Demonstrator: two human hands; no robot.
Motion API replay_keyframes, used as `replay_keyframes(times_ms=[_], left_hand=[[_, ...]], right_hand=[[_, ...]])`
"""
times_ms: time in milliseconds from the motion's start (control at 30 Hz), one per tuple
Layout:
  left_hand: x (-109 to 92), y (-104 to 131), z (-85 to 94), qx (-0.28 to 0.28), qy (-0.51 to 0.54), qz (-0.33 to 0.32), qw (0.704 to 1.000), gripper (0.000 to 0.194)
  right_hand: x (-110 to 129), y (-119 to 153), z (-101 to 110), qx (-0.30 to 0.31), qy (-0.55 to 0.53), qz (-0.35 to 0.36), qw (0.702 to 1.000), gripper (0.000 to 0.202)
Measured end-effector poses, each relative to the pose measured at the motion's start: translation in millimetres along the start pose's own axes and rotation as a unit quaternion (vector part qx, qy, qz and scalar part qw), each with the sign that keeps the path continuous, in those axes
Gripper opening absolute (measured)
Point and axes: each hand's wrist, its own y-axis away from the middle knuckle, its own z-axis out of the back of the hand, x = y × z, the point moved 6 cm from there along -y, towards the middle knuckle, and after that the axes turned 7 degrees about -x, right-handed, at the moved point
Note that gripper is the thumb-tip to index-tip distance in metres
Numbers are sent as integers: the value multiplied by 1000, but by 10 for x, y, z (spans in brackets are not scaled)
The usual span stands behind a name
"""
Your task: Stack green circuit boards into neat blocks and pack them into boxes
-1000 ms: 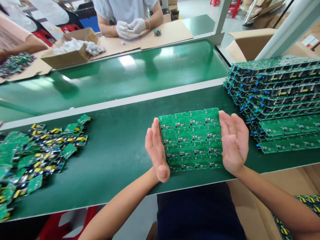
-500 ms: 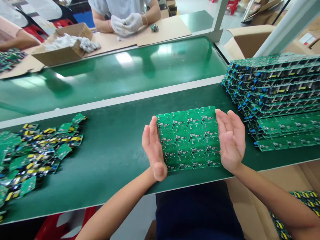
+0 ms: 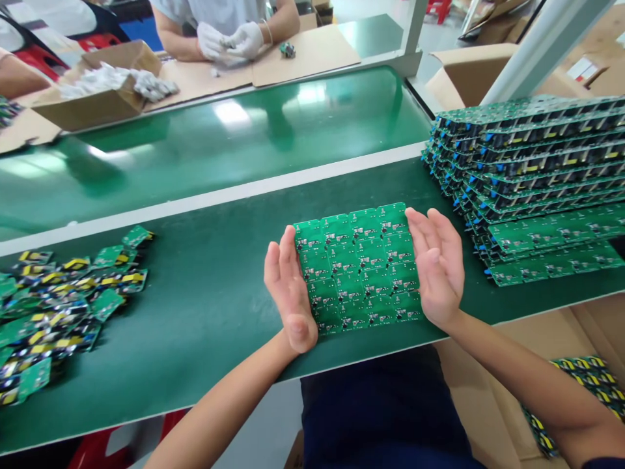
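A green circuit board panel (image 3: 359, 267), marked off into a grid of small boards, is in front of me, solder side up. My left hand (image 3: 291, 286) presses along its left edge, palm inward and fingers stretched out. Against the right edge lies my right hand (image 3: 438, 267), its fingers extended too and its thumb folded toward the palm. The panel is held between both hands. Whether its underside touches the green worktop (image 3: 219, 312) is hidden.
At right stands a tall stack of populated circuit panels (image 3: 532, 163). Loose small boards with yellow parts (image 3: 63, 306) lie heaped at left. Across the green belt (image 3: 234, 137), a co-worker's gloved hands (image 3: 232, 42) are near an open carton (image 3: 92, 107). More boards sit in a box (image 3: 586, 384) below right.
The whole view has shifted, so everything appears slightly farther left and mostly a bit higher. Both hands stay against the panel's edges, with their grip unchanged.
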Motion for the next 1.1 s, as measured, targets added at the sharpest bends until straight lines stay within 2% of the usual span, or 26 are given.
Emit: replay_keyframes(times_ms=[367, 567, 833, 1100], left_hand=[[4, -1, 11, -11, 15, 23, 1000, 65], [-43, -1, 4, -17, 4, 2, 1000, 66], [34, 13, 11, -19, 1, 61, 998, 63], [48, 14, 1, -13, -11, 68, 998, 62]], right_hand=[[6, 3, -16, 6, -14, -21, 1000, 37], [9, 21, -13, 3, 39, -24, 999, 42], [-47, 14, -18, 19, 86, -65, 994, 47], [-58, 1, -28, 33, 114, -66, 991, 47]])
